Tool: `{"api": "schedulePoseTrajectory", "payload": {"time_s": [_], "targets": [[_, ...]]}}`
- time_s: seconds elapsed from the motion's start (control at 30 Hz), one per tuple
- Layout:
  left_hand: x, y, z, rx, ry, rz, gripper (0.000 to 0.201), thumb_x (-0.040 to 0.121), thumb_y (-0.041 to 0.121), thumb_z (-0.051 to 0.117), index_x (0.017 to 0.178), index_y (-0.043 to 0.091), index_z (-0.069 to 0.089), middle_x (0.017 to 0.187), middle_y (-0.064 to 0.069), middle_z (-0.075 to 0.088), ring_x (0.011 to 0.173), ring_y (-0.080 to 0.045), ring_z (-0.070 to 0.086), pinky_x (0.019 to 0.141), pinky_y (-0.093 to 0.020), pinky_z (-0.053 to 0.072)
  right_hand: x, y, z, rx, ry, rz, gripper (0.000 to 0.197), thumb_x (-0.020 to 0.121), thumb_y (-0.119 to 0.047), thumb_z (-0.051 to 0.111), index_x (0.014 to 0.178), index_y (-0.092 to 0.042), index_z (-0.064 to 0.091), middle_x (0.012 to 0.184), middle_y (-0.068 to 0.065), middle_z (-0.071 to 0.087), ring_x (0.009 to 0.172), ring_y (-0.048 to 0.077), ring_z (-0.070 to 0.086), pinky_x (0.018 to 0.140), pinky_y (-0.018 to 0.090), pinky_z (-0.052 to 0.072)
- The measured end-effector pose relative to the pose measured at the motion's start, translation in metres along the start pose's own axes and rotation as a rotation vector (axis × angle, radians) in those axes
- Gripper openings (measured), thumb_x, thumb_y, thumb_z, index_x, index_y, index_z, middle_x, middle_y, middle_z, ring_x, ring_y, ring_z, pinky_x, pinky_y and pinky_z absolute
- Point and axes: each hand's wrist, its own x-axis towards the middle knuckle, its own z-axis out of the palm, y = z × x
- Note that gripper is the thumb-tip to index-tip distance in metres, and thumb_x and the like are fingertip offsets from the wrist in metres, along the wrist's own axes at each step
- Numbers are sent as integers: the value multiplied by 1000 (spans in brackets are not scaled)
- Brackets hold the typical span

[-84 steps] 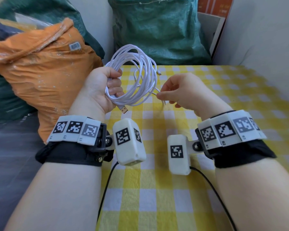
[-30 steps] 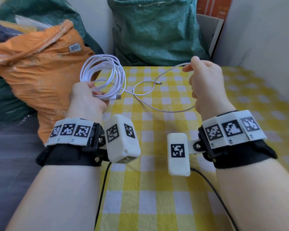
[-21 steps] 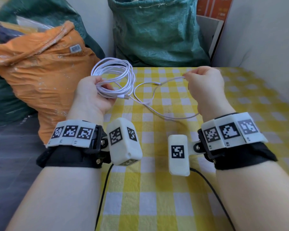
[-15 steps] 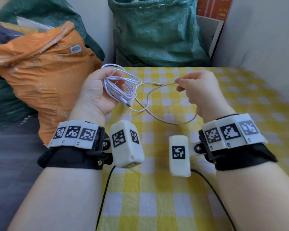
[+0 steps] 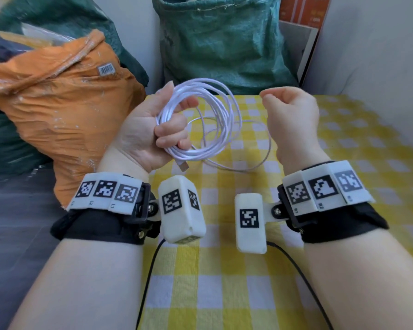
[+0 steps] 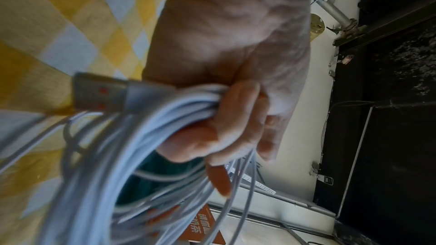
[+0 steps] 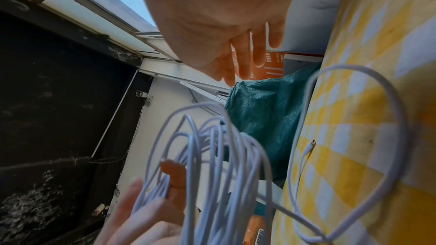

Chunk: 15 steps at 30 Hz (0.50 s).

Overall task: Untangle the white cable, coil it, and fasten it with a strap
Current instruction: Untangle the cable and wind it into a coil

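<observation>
My left hand (image 5: 169, 132) grips the white cable (image 5: 200, 156) as a coil of several loops, held upright above the yellow checked table (image 5: 224, 294). Its USB plug (image 5: 183, 166) sticks out below my fist, and is large in the left wrist view (image 6: 99, 92). A loose tail (image 5: 268, 148) runs from the coil in one wide loop on the cloth. Its small connector (image 7: 312, 143) lies flat there. My right hand (image 5: 291, 115) hovers right of the coil, fingers loosely curled, holding nothing. No strap is in view.
An orange sack (image 5: 57, 103) leans at the table's left edge. A green sack (image 5: 224, 44) stands behind the far edge, with an orange box (image 5: 303, 8) beside it. A pale wall (image 5: 367, 55) borders the right side.
My right hand let go of the cable tail, which now lies looped on the cloth. My left hand turned the coil upright and closed round one more loop.
</observation>
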Motion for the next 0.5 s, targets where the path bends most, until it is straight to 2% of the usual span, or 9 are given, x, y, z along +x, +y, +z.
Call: {"api": "schedulePoseTrajectory", "payload": {"time_s": [0.07, 0.1, 0.2, 0.27, 0.33, 0.4, 0.43, 0.5], "targets": [[-1, -1, 1, 87, -71, -78, 45, 86, 49, 35, 89, 10, 58, 30, 11, 28, 23, -2, 25, 41, -18, 36, -3, -5, 1, 49, -34, -10, 17, 91, -31, 53, 97, -23, 67, 79, -16, 59, 81, 6, 55, 81, 29, 48], [-1, -2, 2, 140, -110, -110, 47, 88, 50, 34, 90, 10, 58, 31, 12, 29, 23, -2, 25, 41, -19, 37, -5, -8, 1, 97, -86, -11, 21, 92, -37, 53, 101, -23, 66, 85, -18, 61, 85, 3, 56, 83, 25, 47], [0, -4, 7, 270, -214, -209, 58, 84, 58, 32, 86, 9, 64, 32, 10, 29, 24, -2, 24, 41, -20, 37, -14, -15, -1, 206, -403, -57, 32, 92, -47, 53, 113, -24, 61, 112, -15, 64, 96, -10, 56, 78, 9, 41], [1, -6, 11, 358, -237, -263, 65, 76, 65, 28, 76, 11, 66, 32, 8, 28, 24, -4, 23, 40, -20, 35, -20, -17, 0, 183, -647, -111, 50, 84, -46, 64, 126, -19, 56, 122, -9, 61, 91, -7, 57, 77, 10, 43], [3, -9, 16, 422, -225, -290, 66, 73, 68, 27, 59, 14, 63, 32, 6, 27, 25, -7, 20, 41, -22, 33, -21, -15, 2, 109, -856, -157, 57, 76, -35, 73, 126, -13, 56, 116, -1, 65, 83, 2, 61, 77, 23, 50], [4, -9, 18, 423, -185, -315, 60, 75, 66, 31, 48, 17, 54, 31, 5, 27, 24, -9, 19, 41, -22, 31, -22, -13, 1, 27, -928, -179, 43, 75, -24, 76, 113, -9, 64, 102, 11, 70, 85, 11, 63, 85, 36, 51], [4, -9, 18, 413, -169, -321, 57, 77, 63, 34, 50, 17, 52, 31, 4, 27, 24, -9, 20, 40, -22, 32, -21, -13, 0, 19, -917, -165, 37, 75, -22, 76, 106, -7, 66, 93, 16, 70, 80, 15, 62, 81, 40, 51], [6, -7, 17, 395, -136, -297, 49, 85, 55, 36, 62, 14, 52, 32, 5, 27, 24, -9, 20, 40, -21, 33, -21, -12, -1, 49, -875, -116, 27, 77, -22, 76, 96, -5, 67, 74, 11, 60, 63, 17, 54, 67, 38, 48]]}}
